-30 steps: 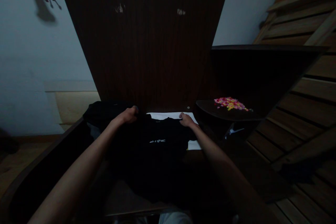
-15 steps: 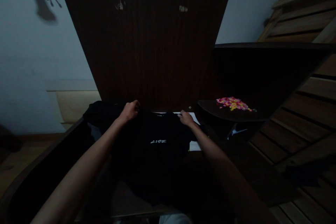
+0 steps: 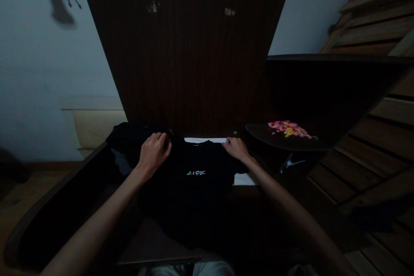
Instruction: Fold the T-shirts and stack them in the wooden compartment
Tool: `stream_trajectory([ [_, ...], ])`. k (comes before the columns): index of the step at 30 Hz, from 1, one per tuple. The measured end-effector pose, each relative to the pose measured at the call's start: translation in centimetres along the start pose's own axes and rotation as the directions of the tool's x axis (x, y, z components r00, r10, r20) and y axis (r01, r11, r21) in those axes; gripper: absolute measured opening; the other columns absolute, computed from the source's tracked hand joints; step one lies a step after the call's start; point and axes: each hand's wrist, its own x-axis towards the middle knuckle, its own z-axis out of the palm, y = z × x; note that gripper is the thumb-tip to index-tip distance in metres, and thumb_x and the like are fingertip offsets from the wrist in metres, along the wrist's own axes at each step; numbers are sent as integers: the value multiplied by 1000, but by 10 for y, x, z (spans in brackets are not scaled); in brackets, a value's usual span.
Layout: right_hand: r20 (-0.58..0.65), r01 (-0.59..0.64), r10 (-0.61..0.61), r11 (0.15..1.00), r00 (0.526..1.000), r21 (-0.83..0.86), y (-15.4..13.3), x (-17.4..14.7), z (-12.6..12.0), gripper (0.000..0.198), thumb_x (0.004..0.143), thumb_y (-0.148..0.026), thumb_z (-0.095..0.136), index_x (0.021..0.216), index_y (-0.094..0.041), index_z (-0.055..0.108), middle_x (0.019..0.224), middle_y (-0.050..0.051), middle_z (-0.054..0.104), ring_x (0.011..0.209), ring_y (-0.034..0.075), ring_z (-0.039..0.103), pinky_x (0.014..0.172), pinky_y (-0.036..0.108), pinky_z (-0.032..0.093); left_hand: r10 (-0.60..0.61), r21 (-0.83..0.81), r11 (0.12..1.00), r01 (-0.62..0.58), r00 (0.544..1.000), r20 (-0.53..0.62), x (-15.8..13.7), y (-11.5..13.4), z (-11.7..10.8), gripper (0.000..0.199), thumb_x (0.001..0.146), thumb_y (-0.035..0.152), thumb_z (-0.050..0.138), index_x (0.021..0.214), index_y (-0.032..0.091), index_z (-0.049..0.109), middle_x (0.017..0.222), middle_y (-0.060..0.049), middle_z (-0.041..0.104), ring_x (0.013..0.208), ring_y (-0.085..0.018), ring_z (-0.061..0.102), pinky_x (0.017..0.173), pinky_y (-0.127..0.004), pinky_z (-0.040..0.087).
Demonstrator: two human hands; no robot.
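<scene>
A black T-shirt (image 3: 194,198) with a small white print on its chest lies spread over the dark wooden surface (image 3: 152,246), collar away from me. My left hand (image 3: 155,150) is closed at the shirt's left shoulder, its fingers curled round the cloth. At the right shoulder my right hand (image 3: 236,148) pinches the fabric between thumb and fingers. White sheets (image 3: 246,179) show from under the shirt by the right sleeve and behind the collar. The shirt's lower edge fades into shadow.
Another dark garment (image 3: 129,138) is bundled at the back left. On a rounded shelf (image 3: 255,130) to the right lies a heap of small colourful pieces (image 3: 288,128). A tall dark wooden panel (image 3: 194,60) stands behind, and a slatted wooden structure (image 3: 365,138) is at the right.
My left hand has come slightly nearer to me and left. My right hand has shifted a little right. More of the white sheet shows behind the collar, and the view has tilted slightly.
</scene>
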Motion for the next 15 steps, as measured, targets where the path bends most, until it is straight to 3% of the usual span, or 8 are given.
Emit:
stream_trajectory([
  [3, 133, 19, -40, 987, 990, 160, 10, -34, -12, 44, 86, -47, 50, 54, -18, 59, 52, 1, 56, 52, 13, 50, 53, 25, 30, -166, 2, 986, 167, 982, 94, -48, -7, -11, 39, 93, 44, 34, 81, 20, 62, 81, -9, 67, 75, -24, 63, 63, -31, 43],
  [6, 365, -9, -113, 949, 924, 316, 19, -72, -17, 58, 85, -60, 44, 46, -18, 56, 42, 0, 51, 43, 11, 44, 50, 25, 31, -313, 61, 949, 311, 895, 317, -94, -15, -9, 48, 91, 53, 31, 70, 21, 61, 70, -10, 66, 67, -27, 64, 57, -33, 41],
  [8, 454, -41, -126, 939, 882, 342, 22, -94, -14, 57, 83, -62, 47, 48, -19, 57, 43, 0, 54, 43, 11, 47, 50, 24, 33, -354, 67, 931, 359, 843, 404, -117, -18, -1, 50, 90, 54, 30, 72, 21, 63, 76, -12, 68, 70, -30, 65, 58, -35, 43],
  [11, 435, -59, -96, 942, 895, 330, 20, -116, -3, 48, 81, -58, 53, 53, -19, 58, 49, 1, 61, 48, 12, 52, 50, 23, 34, -352, 23, 930, 366, 875, 332, -139, -21, 19, 49, 88, 54, 34, 82, 18, 67, 94, -17, 67, 87, -32, 65, 71, -39, 48],
  [15, 320, -121, 12, 939, 947, 322, 12, -128, 18, 29, 79, -43, 58, 61, -20, 55, 55, 1, 63, 53, 13, 55, 51, 23, 35, -374, -47, 920, 388, 909, 185, -145, -27, 46, 57, 86, 53, 37, 119, 13, 61, 114, -20, 62, 104, -35, 60, 87, -44, 47],
])
